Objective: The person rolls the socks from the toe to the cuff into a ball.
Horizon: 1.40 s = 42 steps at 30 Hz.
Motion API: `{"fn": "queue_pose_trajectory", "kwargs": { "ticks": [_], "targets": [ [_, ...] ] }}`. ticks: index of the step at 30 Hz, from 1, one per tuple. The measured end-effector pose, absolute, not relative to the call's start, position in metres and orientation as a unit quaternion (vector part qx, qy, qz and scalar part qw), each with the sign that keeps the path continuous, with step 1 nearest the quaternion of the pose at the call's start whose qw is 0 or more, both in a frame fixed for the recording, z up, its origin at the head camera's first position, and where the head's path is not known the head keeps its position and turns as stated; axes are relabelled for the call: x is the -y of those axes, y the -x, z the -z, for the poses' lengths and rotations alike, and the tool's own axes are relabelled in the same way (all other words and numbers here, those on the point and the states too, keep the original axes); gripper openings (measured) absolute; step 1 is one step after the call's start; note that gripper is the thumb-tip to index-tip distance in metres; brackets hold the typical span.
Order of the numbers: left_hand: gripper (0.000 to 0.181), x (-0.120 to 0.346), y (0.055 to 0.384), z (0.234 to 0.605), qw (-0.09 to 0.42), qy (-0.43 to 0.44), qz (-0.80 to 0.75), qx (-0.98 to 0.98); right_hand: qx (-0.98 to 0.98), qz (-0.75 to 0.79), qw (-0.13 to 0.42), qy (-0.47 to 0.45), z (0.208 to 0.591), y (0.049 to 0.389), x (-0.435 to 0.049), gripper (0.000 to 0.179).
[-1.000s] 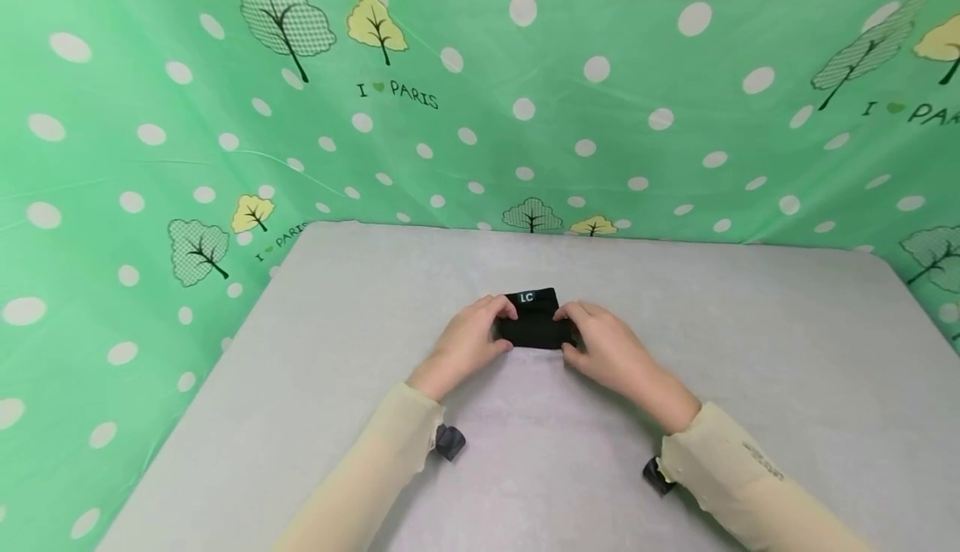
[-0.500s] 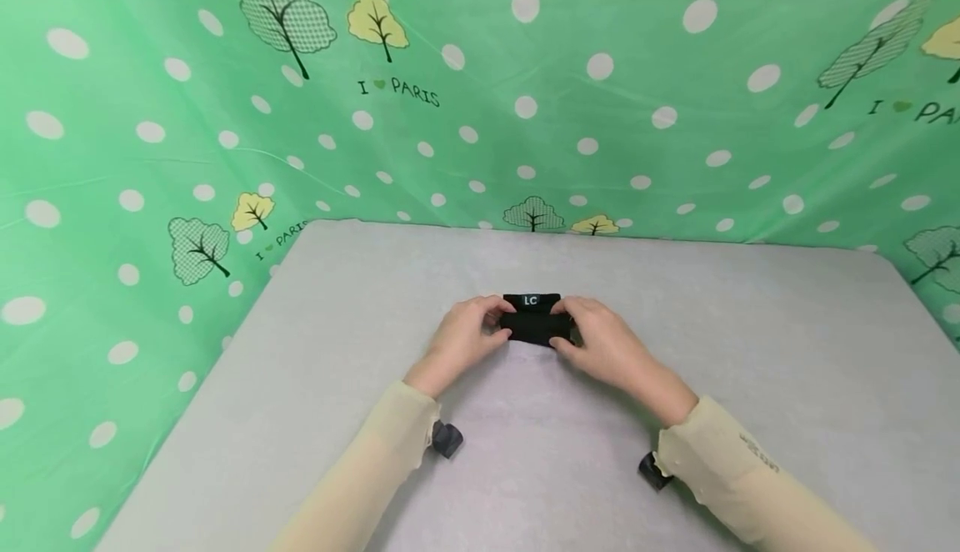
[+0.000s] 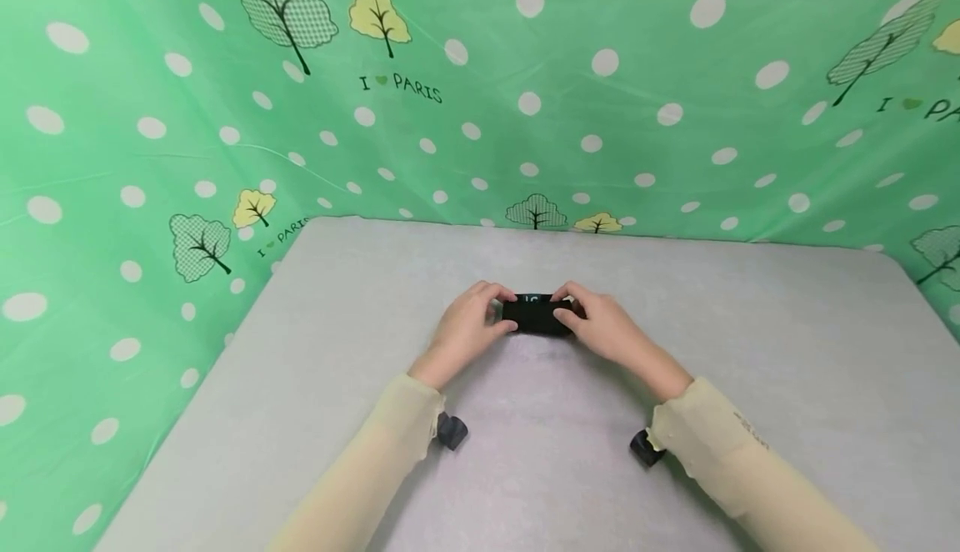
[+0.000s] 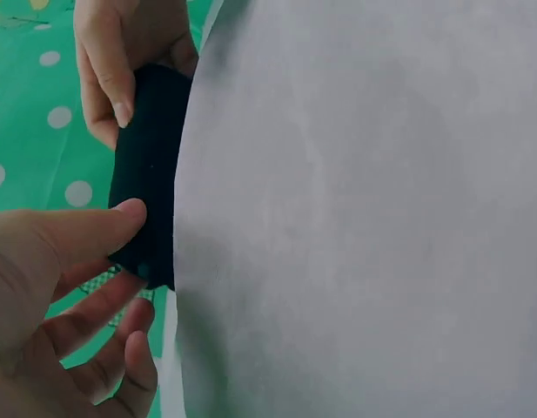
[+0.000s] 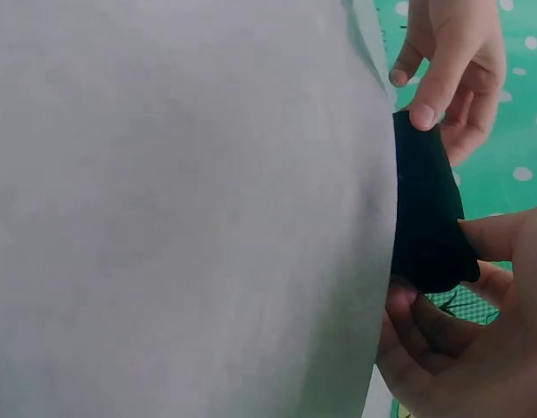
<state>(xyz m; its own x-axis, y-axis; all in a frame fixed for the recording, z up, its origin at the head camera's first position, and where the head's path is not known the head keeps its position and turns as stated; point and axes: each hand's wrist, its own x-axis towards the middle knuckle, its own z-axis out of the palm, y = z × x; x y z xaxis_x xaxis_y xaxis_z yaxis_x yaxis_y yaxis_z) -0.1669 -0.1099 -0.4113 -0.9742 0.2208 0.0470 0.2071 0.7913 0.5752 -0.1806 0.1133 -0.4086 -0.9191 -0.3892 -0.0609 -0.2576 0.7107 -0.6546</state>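
Note:
A black cloth [image 3: 534,317], rolled into a short thick bundle, lies on the grey table between the two hands. At its far edge a strip with a pale "LC" label [image 3: 532,298] is partly covered by the roll. The left hand [image 3: 467,325] pinches the left end, thumb on the near side and fingers on the far side. At the right end, the right hand [image 3: 611,331] grips the cloth in the same manner. The left wrist view shows the thumb on the dark cloth [image 4: 151,165]; the right wrist view shows its other end [image 5: 429,209].
The grey table [image 3: 375,285] spreads around the hands. Behind and to the left hangs a green curtain [image 3: 420,143] with white dots and printed trees. Dark wrist-worn devices [image 3: 452,432] sit at both pale sleeves [image 3: 375,456].
The cloth has been rolled away from the person, so the "LC" strip, earlier fully visible, is now mostly under the roll. Both hands moved slightly forward with it.

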Motion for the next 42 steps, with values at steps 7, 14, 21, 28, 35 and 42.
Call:
{"fn": "queue_pose_trajectory", "kwargs": {
  "ticks": [7,14,21,28,35,42],
  "targets": [
    [0.029,0.11,0.17,0.407,0.012,-0.101,-0.276,-0.956,-0.911,0.355,0.02,0.209,0.41,0.178,-0.114,0.033],
    [0.03,0.109,0.173,0.405,0.017,-0.085,-0.267,-0.96,-0.913,0.337,0.009,0.231,0.411,0.18,-0.112,0.041],
    [0.027,0.105,0.175,0.405,0.01,-0.071,-0.264,-0.962,-0.913,0.349,0.022,0.21,0.412,0.185,-0.11,0.035],
    [0.029,0.099,0.182,0.404,0.023,-0.032,-0.265,-0.963,-0.908,0.372,0.076,0.178,0.413,0.194,-0.113,0.034],
    [0.025,0.096,0.185,0.402,-0.01,-0.078,-0.226,-0.971,-0.91,0.356,0.088,0.193,0.414,0.199,-0.111,0.033],
    [0.05,0.092,0.17,0.396,-0.035,-0.216,-0.111,-0.969,-0.898,0.379,0.136,0.179,0.402,0.188,-0.11,0.037]
  ]
}}
